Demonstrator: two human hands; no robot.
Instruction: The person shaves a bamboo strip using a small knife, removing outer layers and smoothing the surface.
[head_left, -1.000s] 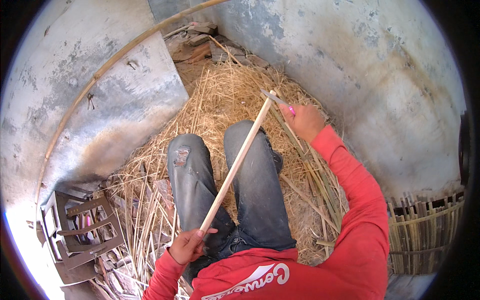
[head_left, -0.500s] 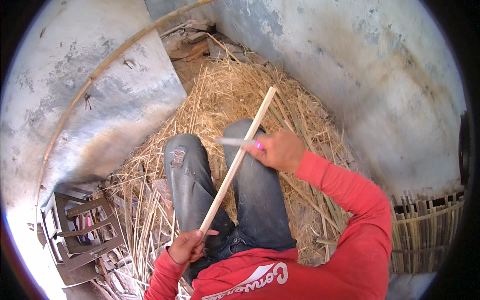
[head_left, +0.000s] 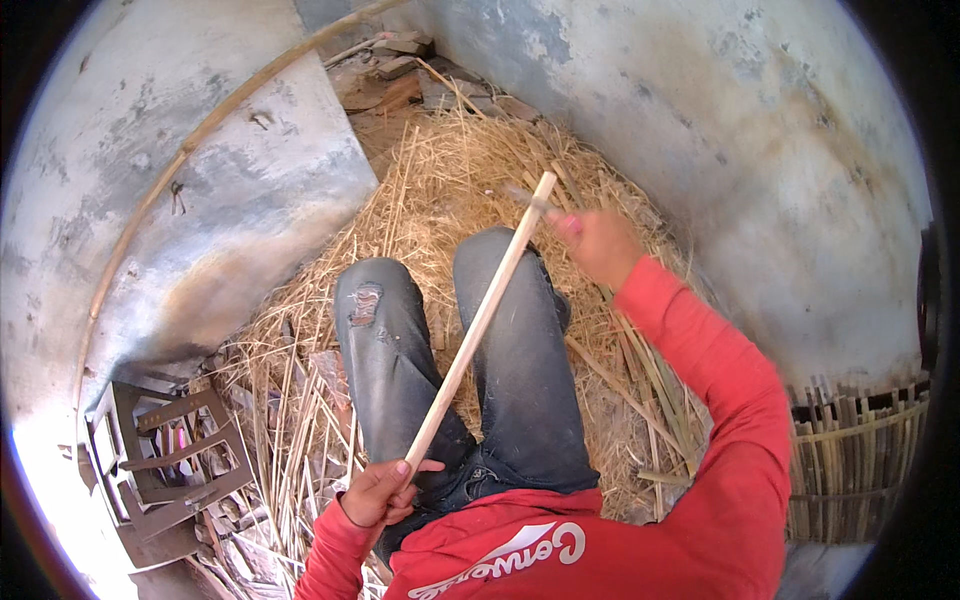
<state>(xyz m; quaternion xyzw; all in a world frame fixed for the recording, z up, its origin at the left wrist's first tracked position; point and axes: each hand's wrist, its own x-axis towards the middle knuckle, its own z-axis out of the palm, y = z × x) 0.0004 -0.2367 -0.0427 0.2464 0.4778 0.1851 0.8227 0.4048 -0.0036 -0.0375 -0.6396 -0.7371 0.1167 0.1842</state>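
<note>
A long, pale wooden strip (head_left: 478, 335) slants across my lap, its upper end out past my right knee. My left hand (head_left: 381, 491) is closed round the strip's lower end, close to my hip. Near the upper end, my right hand (head_left: 598, 243) grips a knife with a pink handle (head_left: 568, 224). The knife's blade (head_left: 522, 194) is blurred by motion and lies across the strip close to its tip; whether it touches the wood, I cannot tell.
Loose shavings and thin strips (head_left: 440, 190) cover the floor before my knees. A dark wooden frame like a stool (head_left: 190, 465) lies at the left. A slatted basket (head_left: 850, 465) stands at the right. A long bent pole (head_left: 190, 145) leans along the left wall.
My right hand has moved up and away along the strip with the knife, from mid-strip to near its upper end. My left hand keeps its hold on the lower end.
</note>
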